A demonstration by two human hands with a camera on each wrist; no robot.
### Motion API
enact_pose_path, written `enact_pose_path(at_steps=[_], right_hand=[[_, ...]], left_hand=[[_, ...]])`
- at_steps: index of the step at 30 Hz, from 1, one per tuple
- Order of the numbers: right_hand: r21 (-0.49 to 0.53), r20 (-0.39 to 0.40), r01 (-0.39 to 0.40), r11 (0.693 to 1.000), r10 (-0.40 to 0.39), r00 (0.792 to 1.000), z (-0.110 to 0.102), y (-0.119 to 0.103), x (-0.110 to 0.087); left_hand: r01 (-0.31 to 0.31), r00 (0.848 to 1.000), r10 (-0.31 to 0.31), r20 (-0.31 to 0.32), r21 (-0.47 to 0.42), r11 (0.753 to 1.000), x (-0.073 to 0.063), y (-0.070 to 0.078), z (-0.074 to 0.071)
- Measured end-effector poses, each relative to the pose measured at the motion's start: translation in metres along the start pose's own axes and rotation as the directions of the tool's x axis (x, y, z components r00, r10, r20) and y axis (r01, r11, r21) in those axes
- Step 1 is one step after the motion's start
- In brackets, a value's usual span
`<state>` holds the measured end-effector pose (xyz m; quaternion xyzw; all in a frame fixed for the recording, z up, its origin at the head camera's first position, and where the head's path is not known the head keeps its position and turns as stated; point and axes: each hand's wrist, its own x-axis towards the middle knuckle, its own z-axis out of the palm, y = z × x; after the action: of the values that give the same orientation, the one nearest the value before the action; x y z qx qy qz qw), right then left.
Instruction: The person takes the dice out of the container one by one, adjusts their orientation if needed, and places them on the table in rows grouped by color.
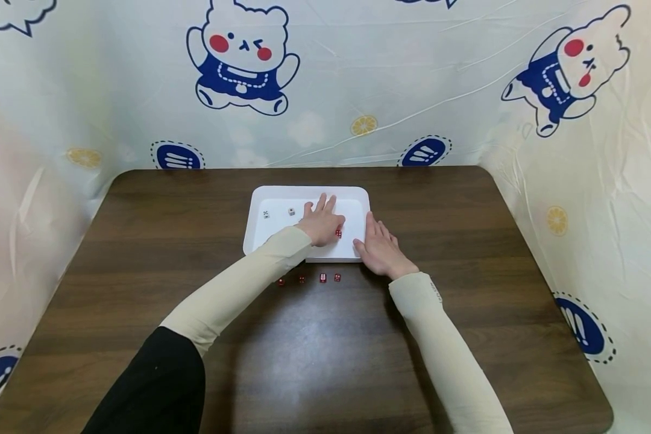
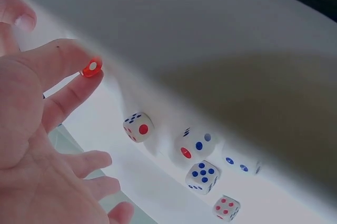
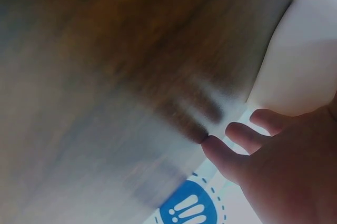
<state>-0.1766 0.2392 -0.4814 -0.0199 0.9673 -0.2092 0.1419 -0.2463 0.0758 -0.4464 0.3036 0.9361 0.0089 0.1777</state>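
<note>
- In the head view, my left grip (image 1: 321, 229) covers part of the tray (image 1: 333, 260).
- My left sleeve (image 1: 244, 280) hides more of it, and a bit of the leftmost red die (image 1: 281, 281) in sight on the worktop (image 1: 493, 271).
- The pinched die (image 2: 92, 67) is mostly covered by my grip, leaving one white pip facing the left wrist camera.
- Two pale spotted shapes (image 2: 195, 142) beside the white dice (image 2: 202, 176) are washed out: perhaps dice, perhaps reflections.
- The right wrist view blurs the worktop, and its edge cuts off my right grip (image 3: 300, 166).
- The head view's bottom edge crops my right sleeve (image 1: 456, 349).
</note>
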Motion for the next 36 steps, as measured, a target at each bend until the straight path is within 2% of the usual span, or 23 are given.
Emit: enact_pose_path(at_steps=[14, 22, 28, 36], right_hand=[[0.009, 0.004, 0.001, 1.000, -0.001, 1.000, 0.002, -0.002, 0.001], [0.002, 0.005, 0.001, 1.000, -0.001, 1.000, 0.001, -0.003, -0.001], [-0.004, 0.007, -0.003, 1.000, 0.003, 1.000, 0.000, -0.003, -0.002], [0.005, 0.009, -0.015, 1.000, 0.015, 1.000, 0.000, -0.001, -0.001]], left_hand=[[0.000, 1.000, 0.000, -0.023, -0.003, 1.000, -0.001, -0.007, 0.004], [-0.012, 1.000, 0.012, -0.024, -0.003, 1.000, -0.004, -0.005, 0.004], [-0.008, 0.999, 0.009, -0.044, 0.020, 1.000, -0.010, -0.003, -0.002], [0.016, 0.997, -0.017, -0.071, -0.014, 1.000, -0.023, -0.004, -0.011]])
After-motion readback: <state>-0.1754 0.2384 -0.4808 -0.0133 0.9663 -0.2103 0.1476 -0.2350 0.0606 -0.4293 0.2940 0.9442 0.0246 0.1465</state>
